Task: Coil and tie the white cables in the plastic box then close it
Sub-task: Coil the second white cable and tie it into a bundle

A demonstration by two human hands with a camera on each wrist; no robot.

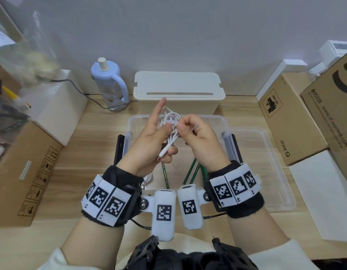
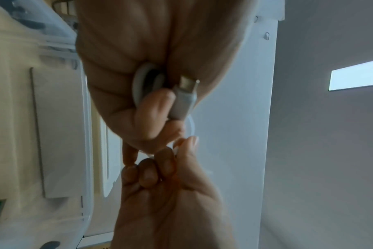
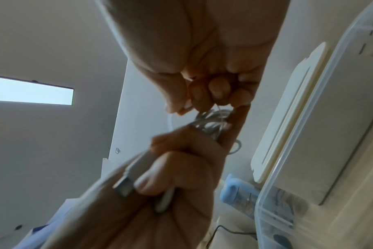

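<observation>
A coiled white cable (image 1: 171, 123) is gripped in my left hand (image 1: 151, 137) above the clear plastic box (image 1: 225, 121); the index finger points up and the other fingers curl round the bundle. Its USB-C plug (image 2: 185, 99) sticks out below the fist. My right hand (image 1: 186, 129) pinches a thin pale tie (image 1: 192, 128) against the middle of the coil (image 3: 213, 121). The box's clear lid (image 1: 266, 162) lies on the table to the right. A second white cable (image 1: 148, 177) shows in the box, partly hidden by my left wrist.
Green pencils (image 1: 194, 170) lie in the box. Behind it stand a cream cable box (image 1: 178, 88) and a pale blue bottle (image 1: 110, 82). Cardboard boxes (image 1: 22, 168) line the left side, and more cartons (image 1: 289, 117) crowd the right.
</observation>
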